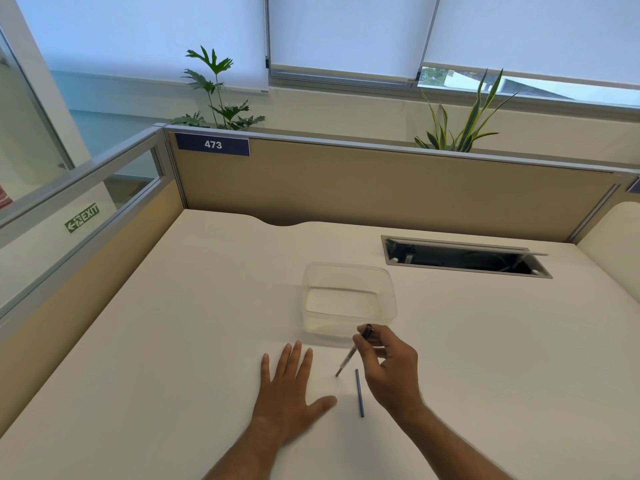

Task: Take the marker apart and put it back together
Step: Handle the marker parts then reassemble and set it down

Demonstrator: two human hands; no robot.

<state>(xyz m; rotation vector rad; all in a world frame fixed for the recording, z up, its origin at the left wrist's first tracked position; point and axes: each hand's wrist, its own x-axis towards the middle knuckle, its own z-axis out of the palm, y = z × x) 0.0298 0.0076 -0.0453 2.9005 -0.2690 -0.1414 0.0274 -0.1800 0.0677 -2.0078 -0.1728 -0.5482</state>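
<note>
Your right hand (388, 368) pinches the marker (353, 351) near its dark top, tip pointing down at the desk (173, 341). Your left hand (287, 393) lies flat, fingers spread, holding nothing. A thin blue stick (359, 393) lies just beside the marker tip. It could roll away if you bump it. The clear box (349, 303) sits behind.

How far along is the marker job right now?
Taken apart: a thin blue rod lies loose on the desk. In hand: the right hand pinches the marker body, while the left hand rests flat. Left: reassembly.
</note>
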